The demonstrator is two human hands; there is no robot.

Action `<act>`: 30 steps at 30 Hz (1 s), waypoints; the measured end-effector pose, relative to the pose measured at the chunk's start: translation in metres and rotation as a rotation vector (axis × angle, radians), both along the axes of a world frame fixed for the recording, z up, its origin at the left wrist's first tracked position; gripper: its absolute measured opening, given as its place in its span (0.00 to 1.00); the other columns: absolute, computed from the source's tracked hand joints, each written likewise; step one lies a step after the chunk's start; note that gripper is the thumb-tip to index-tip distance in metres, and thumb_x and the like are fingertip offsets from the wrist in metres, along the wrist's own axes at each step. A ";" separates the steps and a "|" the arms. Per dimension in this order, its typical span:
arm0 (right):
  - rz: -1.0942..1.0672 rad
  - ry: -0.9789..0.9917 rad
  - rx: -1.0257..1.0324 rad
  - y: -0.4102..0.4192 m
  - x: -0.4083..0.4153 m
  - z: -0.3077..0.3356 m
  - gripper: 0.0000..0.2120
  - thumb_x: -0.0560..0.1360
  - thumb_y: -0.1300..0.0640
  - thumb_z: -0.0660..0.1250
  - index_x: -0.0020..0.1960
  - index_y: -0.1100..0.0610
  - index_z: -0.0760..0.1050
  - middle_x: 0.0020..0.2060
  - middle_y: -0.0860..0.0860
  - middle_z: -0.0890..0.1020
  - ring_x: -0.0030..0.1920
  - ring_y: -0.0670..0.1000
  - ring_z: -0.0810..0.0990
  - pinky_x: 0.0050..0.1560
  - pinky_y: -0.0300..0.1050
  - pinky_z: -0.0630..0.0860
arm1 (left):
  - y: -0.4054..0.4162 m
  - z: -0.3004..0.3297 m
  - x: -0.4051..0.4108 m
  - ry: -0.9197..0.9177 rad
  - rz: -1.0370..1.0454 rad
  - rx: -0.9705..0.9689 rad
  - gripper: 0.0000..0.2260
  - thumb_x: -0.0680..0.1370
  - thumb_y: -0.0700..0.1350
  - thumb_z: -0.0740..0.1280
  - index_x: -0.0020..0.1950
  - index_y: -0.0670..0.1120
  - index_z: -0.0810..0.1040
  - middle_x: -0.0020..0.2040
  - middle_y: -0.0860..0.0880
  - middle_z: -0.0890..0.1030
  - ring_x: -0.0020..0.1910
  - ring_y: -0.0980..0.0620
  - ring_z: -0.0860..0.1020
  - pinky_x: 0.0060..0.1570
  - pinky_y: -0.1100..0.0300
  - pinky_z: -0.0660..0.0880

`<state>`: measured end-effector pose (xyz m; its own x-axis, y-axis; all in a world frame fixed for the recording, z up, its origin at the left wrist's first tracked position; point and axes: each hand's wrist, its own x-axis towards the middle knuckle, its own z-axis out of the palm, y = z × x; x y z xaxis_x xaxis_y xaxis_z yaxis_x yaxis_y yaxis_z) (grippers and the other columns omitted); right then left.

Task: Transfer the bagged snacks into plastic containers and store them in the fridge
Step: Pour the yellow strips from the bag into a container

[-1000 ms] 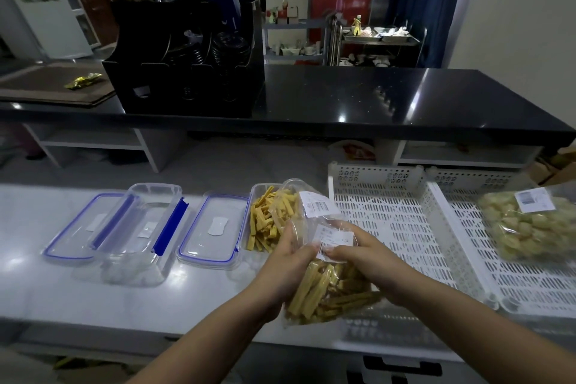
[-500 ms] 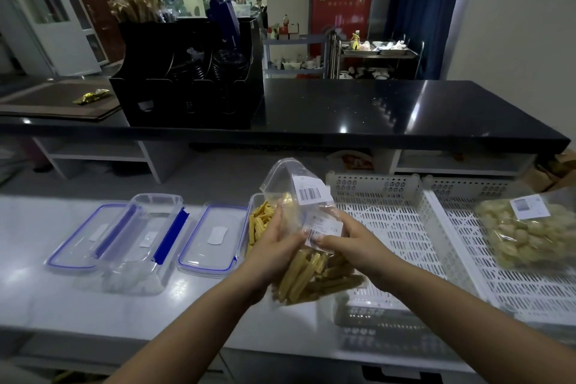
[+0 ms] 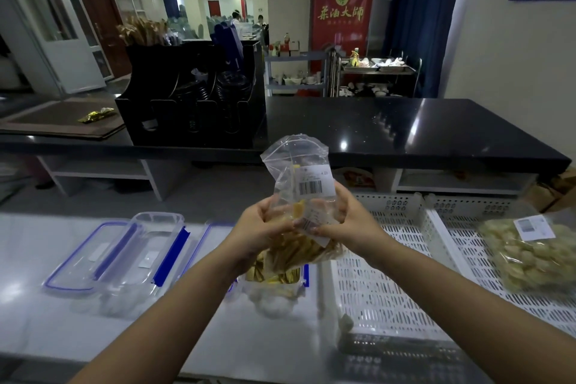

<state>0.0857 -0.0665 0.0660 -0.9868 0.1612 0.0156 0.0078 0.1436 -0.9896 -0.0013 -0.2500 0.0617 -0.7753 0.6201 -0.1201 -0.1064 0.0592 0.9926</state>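
The left hand (image 3: 260, 232) and right hand (image 3: 346, 223) cover the middle of the snack bag (image 3: 299, 171). The bag and left forearm hide most of the filled container (image 3: 276, 282) and a lid (image 3: 215, 237) behind it. The label (image 3: 310, 185) print is illegible. The second bag (image 3: 536, 254) is cut off at the right edge.

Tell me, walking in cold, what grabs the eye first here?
Dead centre, the left hand and right hand grip a clear plastic bag of yellow snack sticks, held above a clear plastic container with blue clips already holding yellow sticks. To the right, a clear bag of pale round snacks lies in a white perforated plastic crate.
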 end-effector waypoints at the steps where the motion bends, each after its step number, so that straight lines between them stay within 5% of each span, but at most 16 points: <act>1: -0.001 0.002 -0.010 0.000 -0.003 0.001 0.46 0.66 0.62 0.78 0.76 0.44 0.59 0.60 0.47 0.80 0.57 0.46 0.81 0.47 0.42 0.81 | 0.000 0.002 -0.002 0.009 0.008 0.020 0.27 0.66 0.44 0.78 0.64 0.44 0.77 0.56 0.44 0.84 0.56 0.46 0.82 0.60 0.44 0.77; 5: -0.041 0.012 -0.029 -0.002 -0.012 0.002 0.38 0.67 0.62 0.78 0.71 0.46 0.65 0.57 0.47 0.81 0.55 0.45 0.82 0.47 0.40 0.81 | -0.001 0.003 -0.016 0.031 0.039 0.033 0.22 0.70 0.43 0.75 0.63 0.46 0.78 0.56 0.45 0.84 0.56 0.47 0.82 0.59 0.44 0.78; 9: 0.007 -0.062 -0.016 0.000 -0.015 -0.010 0.29 0.69 0.59 0.76 0.66 0.45 0.71 0.56 0.47 0.81 0.57 0.50 0.81 0.56 0.52 0.80 | -0.002 -0.004 -0.022 -0.007 0.031 0.037 0.19 0.73 0.42 0.73 0.63 0.47 0.77 0.57 0.46 0.84 0.55 0.47 0.83 0.56 0.45 0.79; 15: 0.112 -0.199 -0.015 0.001 -0.010 -0.035 0.42 0.69 0.59 0.77 0.73 0.39 0.58 0.60 0.50 0.76 0.57 0.52 0.80 0.51 0.44 0.81 | -0.002 -0.030 -0.017 -0.128 0.076 0.068 0.18 0.75 0.37 0.71 0.64 0.44 0.75 0.55 0.45 0.84 0.54 0.46 0.83 0.55 0.48 0.79; 17: 0.062 -0.254 -0.043 0.006 -0.007 -0.046 0.44 0.65 0.52 0.80 0.73 0.39 0.59 0.61 0.51 0.76 0.58 0.53 0.81 0.53 0.47 0.81 | -0.002 -0.037 -0.018 -0.199 0.104 0.103 0.20 0.74 0.37 0.71 0.65 0.43 0.74 0.56 0.44 0.84 0.55 0.45 0.83 0.53 0.49 0.80; 19: -0.058 -0.312 -0.166 0.013 -0.004 -0.058 0.46 0.60 0.42 0.81 0.73 0.46 0.64 0.61 0.55 0.78 0.58 0.57 0.81 0.56 0.56 0.81 | -0.001 -0.040 -0.021 -0.263 0.133 0.145 0.23 0.73 0.38 0.72 0.67 0.42 0.73 0.56 0.43 0.84 0.55 0.43 0.83 0.55 0.46 0.79; 23: -0.176 -0.259 -0.593 0.016 0.005 -0.078 0.35 0.67 0.45 0.77 0.68 0.59 0.71 0.58 0.62 0.81 0.57 0.62 0.82 0.59 0.61 0.78 | 0.008 -0.035 -0.024 -0.330 0.207 0.238 0.26 0.71 0.38 0.74 0.68 0.44 0.73 0.57 0.42 0.83 0.55 0.41 0.82 0.59 0.40 0.76; 27: -0.203 -0.181 -0.821 -0.008 -0.003 -0.075 0.37 0.59 0.44 0.82 0.63 0.57 0.77 0.57 0.63 0.82 0.57 0.63 0.82 0.54 0.59 0.80 | 0.032 -0.027 -0.017 -0.376 0.223 0.302 0.22 0.74 0.37 0.72 0.67 0.45 0.74 0.55 0.42 0.84 0.53 0.42 0.83 0.54 0.44 0.80; 30: -0.309 -0.101 -0.884 -0.023 -0.017 -0.063 0.26 0.68 0.45 0.71 0.62 0.58 0.77 0.57 0.62 0.82 0.54 0.60 0.84 0.54 0.58 0.80 | 0.046 -0.026 -0.011 -0.372 0.175 0.285 0.25 0.71 0.40 0.74 0.67 0.47 0.73 0.55 0.43 0.84 0.53 0.43 0.84 0.52 0.45 0.80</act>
<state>0.0690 -0.0893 0.0031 -0.8885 0.3283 -0.3206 0.0119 -0.6819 -0.7313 -0.0118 -0.2039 0.0354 -0.8075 0.5329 -0.2530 -0.4407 -0.2597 0.8593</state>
